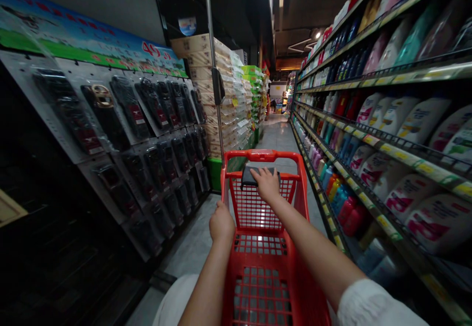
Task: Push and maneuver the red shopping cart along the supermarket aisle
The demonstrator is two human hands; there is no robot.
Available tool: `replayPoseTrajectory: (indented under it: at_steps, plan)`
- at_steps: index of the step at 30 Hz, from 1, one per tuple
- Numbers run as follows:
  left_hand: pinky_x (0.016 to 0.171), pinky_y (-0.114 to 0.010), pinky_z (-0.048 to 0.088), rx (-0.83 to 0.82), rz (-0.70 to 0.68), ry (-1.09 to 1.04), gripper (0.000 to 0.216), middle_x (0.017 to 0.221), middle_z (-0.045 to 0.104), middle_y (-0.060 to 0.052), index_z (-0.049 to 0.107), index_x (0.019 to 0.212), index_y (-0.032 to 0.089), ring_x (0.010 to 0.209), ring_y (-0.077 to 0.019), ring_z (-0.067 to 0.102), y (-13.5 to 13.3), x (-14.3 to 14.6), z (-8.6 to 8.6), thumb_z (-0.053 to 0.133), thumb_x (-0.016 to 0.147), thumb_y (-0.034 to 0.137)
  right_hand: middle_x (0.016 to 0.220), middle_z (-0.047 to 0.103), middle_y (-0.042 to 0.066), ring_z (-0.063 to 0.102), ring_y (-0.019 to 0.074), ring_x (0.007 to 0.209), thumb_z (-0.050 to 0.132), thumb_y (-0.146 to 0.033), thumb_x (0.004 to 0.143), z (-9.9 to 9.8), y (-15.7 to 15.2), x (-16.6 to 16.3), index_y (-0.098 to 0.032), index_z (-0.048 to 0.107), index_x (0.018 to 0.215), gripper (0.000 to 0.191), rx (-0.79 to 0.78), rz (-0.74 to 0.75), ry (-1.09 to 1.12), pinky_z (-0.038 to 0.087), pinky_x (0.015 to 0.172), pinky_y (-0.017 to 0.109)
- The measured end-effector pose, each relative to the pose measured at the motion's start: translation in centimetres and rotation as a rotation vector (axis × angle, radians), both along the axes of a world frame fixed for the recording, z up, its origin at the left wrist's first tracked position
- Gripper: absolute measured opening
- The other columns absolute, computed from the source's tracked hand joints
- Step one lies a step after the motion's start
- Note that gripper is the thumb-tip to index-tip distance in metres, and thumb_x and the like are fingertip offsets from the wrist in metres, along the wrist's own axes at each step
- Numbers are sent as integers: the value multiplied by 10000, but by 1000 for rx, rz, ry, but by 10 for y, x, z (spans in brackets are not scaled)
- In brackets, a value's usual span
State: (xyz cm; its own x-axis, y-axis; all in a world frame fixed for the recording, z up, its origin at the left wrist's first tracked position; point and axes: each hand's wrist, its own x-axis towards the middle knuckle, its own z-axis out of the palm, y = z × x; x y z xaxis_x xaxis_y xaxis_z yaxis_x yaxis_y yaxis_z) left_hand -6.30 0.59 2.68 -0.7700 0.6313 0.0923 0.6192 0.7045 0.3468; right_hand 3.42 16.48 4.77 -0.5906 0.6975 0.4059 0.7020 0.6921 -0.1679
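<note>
**Inspector:** Hands first.

**Assessor:** The left hand (221, 225) is closed in a fist over the left rim of the red cart (265, 156). The right hand (266, 184) lies palm down, fingers loosely spread, on a dark pad (248, 177) at the cart's far end. It is resting on the pad, not clasping it.

**Inspector:** Hazards?

**Assessor:** In my judgement the pad could slide off into the basket, since nothing pins it but a flat palm. The aisle is narrow: the rack of hanging packets (129, 119) stands close on the left and the shelf of bottles (416, 119) close on the right, so a drifting cart could clip either. The pole (214, 70) rising from the cart's left corner could catch something overhead.

**Inspector:** What is obscured?

**Assessor:** What the pad is, I cannot tell. The cart's wheels and the pole's top are cut off. Packet labels are lost in shadow. Beyond the stacked boxes (199, 65), the aisle's far end is too small to read.
</note>
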Motion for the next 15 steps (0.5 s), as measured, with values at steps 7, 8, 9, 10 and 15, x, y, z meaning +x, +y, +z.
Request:
replayPoseTrajectory:
  at_steps: [7, 8, 9, 10, 15]
  plan:
    - [1117, -522, 356, 589, -349, 313, 431, 1425, 482, -238, 489, 1335, 80, 1399, -310, 383, 6, 5, -19, 423, 912, 138, 1173, 705, 63, 617, 246, 1137, 556, -207, 852, -6, -12, -14, -215, 624, 1190, 344, -730, 294, 934, 406, 1060, 479]
    - [1120, -499, 365, 673, -472, 281, 440, 1425, 491, -207, 477, 1353, 108, 1399, -284, 388, 6, 6, -19, 447, 921, 184, 1091, 730, 70, 654, 241, 1060, 560, -261, 869, -11, -14, -10, -193, 636, 1132, 282, -925, 293, 1109, 467, 1002, 456]
    - [1113, -472, 385, 731, -593, 233, 451, 1415, 509, -180, 467, 1367, 135, 1381, -255, 416, 6, 7, -20, 464, 924, 221, 1020, 744, 80, 678, 239, 994, 562, -314, 882, -16, -16, -4, -174, 640, 1085, 259, -1131, 290, 1249, 511, 947, 440]
    - [1104, -450, 402, 761, -704, 179, 466, 1407, 524, -157, 460, 1377, 160, 1358, -231, 445, 6, 9, -19, 482, 919, 240, 964, 749, 88, 693, 236, 946, 557, -363, 894, -21, -19, 2, -159, 638, 1055, 272, -1332, 294, 1350, 540, 900, 428]
    - [1145, -537, 306, 661, -939, 92, 531, 1400, 562, -98, 543, 1328, 224, 1335, -257, 466, 6, 15, -17, 607, 801, 198, 918, 749, 118, 715, 219, 898, 452, -524, 947, -29, -35, 26, -125, 622, 1063, 449, -1875, 379, 1484, 584, 827, 405]
